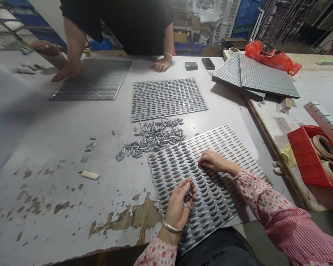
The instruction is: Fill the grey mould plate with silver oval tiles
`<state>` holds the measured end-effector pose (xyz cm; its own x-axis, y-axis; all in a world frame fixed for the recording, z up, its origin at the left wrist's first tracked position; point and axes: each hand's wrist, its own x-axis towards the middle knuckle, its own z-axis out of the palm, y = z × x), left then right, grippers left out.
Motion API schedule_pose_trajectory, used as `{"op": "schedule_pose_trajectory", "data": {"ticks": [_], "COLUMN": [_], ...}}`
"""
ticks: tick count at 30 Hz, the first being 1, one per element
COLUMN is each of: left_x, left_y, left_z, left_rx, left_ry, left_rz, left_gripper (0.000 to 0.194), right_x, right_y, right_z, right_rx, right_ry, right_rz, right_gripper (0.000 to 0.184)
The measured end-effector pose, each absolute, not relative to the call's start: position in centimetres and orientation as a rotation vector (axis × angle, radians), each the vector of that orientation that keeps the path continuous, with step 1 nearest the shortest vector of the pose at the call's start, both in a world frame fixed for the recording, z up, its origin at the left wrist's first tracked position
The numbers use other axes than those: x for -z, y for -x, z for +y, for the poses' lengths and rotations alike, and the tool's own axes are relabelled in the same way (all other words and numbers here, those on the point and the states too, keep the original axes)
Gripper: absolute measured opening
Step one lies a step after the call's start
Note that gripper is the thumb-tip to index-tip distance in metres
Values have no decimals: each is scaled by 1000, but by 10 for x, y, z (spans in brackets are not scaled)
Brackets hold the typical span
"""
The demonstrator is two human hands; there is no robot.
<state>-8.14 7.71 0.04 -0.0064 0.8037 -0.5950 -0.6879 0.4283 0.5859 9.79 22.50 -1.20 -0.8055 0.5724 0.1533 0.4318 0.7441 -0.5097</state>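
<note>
My left hand (179, 207) is cupped, palm up, around several small grey oval pieces (189, 193), just above a moulded tray (224, 146). Over the same tray, my right hand (213, 161) is closed in a pinch, fingertips pointing down at its surface; whatever they grip is hidden. Dark grey ovals fill the tray's left and near rows, while the far right rows show bare, lighter hollows. Beyond the tray's far left corner lies a loose pile of the same oval pieces (158, 135) on the white table.
A second patterned tray (169, 98) lies past the pile. Across the table a person in black leans over another tray (111, 79), one arm blurred. Stacked panels (269, 74), a red bag (272, 57) and a red bin (308, 159) with tape rolls stand to the right.
</note>
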Motion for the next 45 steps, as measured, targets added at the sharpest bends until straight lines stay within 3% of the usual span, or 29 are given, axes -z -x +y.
{"op": "schedule_pose_trajectory", "data": {"ticks": [5, 9, 17, 22, 27, 30, 36, 45], "left_x": [-2, -8, -4, -1, -8, -12, -9, -9], "left_y": [81, 76, 66, 70, 73, 72, 72, 69], "left_z": [76, 77, 81, 81, 79, 79, 79, 78], "left_rx": [-1157, -1183, -1195, -1177, -1187, -1170, -1152, -1173], "left_ry": [-147, -145, -180, -152, -179, -185, -166, -126], "left_rz": [1025, 1062, 1008, 961, 1007, 1011, 995, 1033], "left_gripper": [27, 30, 31, 32, 27, 26, 30, 38], "right_x": [16, 13, -8, -16, -8, 1, 12, 16], "right_y": [-93, -93, -76, -84, -118, -127, -121, -123], "right_z": [226, 220, 171, 173, 211, 225, 230, 225], "right_rx": [-565, -552, -1041, -1149, -806, -626, -657, -414], "right_ry": [949, 1016, 562, 799, 1121, 1068, 1081, 1103], "right_rz": [-2609, -2497, -2272, -2050, -2178, -2419, -2509, -2442], "right_gripper": [2, 6, 24, 27, 18, 18, 3, 5]}}
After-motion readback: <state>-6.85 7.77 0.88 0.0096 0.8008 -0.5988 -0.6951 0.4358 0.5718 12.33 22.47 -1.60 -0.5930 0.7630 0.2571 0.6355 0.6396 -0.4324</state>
